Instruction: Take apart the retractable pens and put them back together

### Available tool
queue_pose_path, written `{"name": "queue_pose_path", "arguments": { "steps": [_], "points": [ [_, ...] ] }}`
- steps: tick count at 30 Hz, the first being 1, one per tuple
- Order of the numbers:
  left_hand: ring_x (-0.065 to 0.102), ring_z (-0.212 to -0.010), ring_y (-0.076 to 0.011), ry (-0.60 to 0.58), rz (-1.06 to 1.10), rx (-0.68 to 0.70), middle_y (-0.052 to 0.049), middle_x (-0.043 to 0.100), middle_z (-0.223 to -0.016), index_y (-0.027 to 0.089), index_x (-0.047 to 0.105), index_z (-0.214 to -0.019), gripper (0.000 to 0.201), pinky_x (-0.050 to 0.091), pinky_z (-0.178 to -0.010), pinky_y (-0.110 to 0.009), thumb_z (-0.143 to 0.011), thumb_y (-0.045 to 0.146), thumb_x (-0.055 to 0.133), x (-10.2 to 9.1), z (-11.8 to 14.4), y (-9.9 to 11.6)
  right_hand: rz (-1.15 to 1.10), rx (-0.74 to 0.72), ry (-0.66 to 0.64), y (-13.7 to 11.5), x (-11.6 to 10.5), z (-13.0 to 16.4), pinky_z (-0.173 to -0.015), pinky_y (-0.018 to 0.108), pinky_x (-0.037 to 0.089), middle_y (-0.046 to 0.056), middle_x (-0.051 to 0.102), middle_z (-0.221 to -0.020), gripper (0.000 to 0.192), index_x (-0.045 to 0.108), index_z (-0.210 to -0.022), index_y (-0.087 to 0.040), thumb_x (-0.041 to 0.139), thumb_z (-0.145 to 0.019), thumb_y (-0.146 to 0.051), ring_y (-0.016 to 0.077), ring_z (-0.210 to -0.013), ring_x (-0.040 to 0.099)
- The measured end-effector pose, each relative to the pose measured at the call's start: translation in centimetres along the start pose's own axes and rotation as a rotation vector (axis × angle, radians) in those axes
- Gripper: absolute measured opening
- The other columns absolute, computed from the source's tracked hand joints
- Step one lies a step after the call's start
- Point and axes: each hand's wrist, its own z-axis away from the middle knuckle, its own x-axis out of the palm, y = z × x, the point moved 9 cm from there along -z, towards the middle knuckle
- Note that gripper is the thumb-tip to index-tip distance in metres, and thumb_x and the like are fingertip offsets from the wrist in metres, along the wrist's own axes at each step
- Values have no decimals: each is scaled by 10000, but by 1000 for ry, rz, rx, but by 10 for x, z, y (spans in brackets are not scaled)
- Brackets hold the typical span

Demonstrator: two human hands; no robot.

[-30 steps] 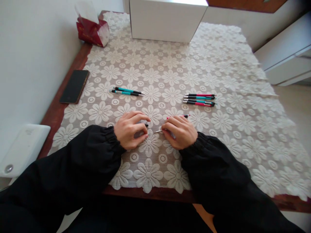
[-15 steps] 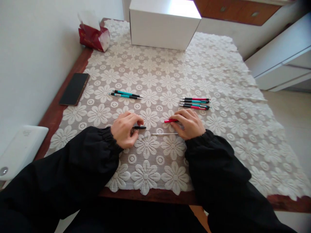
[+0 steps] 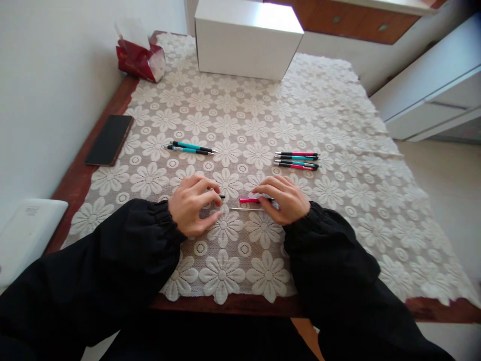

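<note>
Left hand: the left hand (image 3: 193, 203) rests on the surface (image 3: 112, 108), fingers curled narrow around a short black pen piece (image 3: 221, 196) whose tip pokes out toward the middle.
Right hand: the right hand (image 3: 281, 199) lies opposite, fingertips pinched on a pink barrel (image 3: 251, 200) that points left at the black piece.
Between the hands: a thin refill (image 3: 245, 208) lies loose on the lace cloth (image 3: 338, 115), just below the pink barrel and touched by neither hand as far as I can tell.
Gap: the black piece and the pink barrel are near each other but apart, not joined.
Far left group: two teal pens (image 3: 190, 148) lie side by side, whole, well apart from the hands.
Far right group: four pens (image 3: 296, 161), pink and teal, are lined up neatly just beyond the right hand.
Progress, my reading: one pen is in pieces in the hands and six whole ones lie in two groups; whether it is coming apart or going together I cannot tell, so how many of the six are finished stays open.
Around: a dark phone (image 3: 108, 140) sits at the left edge, a red tissue pack (image 3: 140, 59) at the far corner, a white box (image 3: 246, 40) at the back.
</note>
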Motion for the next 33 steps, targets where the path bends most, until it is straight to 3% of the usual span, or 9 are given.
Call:
{"name": "queue_pose_path", "arguments": {
  "steps": [6,12,20,23,28,33],
  "points": [
    [591,-1066,-257,5,-7,71,-32,725,-1129,243,738,-781,82,458,-959,-452,-848,290,723,1,2,8,-75,119,257,24,-33,7,-686,352,469,38,654,-777,205,690,-899,-210,507,-935,-123,191,-711,592],
    [603,-1021,-231,46,4,91,-30,740,-1083,232,738,-780,110,492,-918,-408,-881,264,707,0,2,4,-55,-55,24,-6,-7,-3,-755,358,464,64,688,-875,136,701,-979,-190,596,-981,-276,204,-802,588],
    [602,-1042,-244,42,-11,64,-43,731,-1094,227,737,-770,89,512,-938,-434,-851,263,724,2,1,-1,111,-164,-78,-31,14,-1,-709,345,333,29,616,-748,293,687,-882,-201,500,-1049,-351,183,-740,504],
    [596,-1069,-257,26,-15,46,-45,730,-1113,230,740,-767,77,510,-952,-451,-836,261,727,3,1,-2,98,-165,-102,-33,20,-1,-709,342,328,31,617,-742,318,667,-840,-195,477,-1050,-340,182,-739,507],
    [591,-1107,-284,-5,-22,1,-46,733,-1147,233,744,-771,72,491,-963,-493,-824,271,714,0,0,-2,27,-82,-79,-23,9,-3,-712,337,357,24,626,-745,263,663,-860,-199,517,-1028,-339,180,-734,525],
    [570,-1170,-313,-42,-31,-1,-44,716,-1203,249,756,-841,79,458,-1015,-546,-817,310,712,-1,0,1,64,8,-62,0,5,1,-788,360,419,75,697,-951,188,704,-994,-202,604,-994,-361,222,-872,573]
  ]
}}
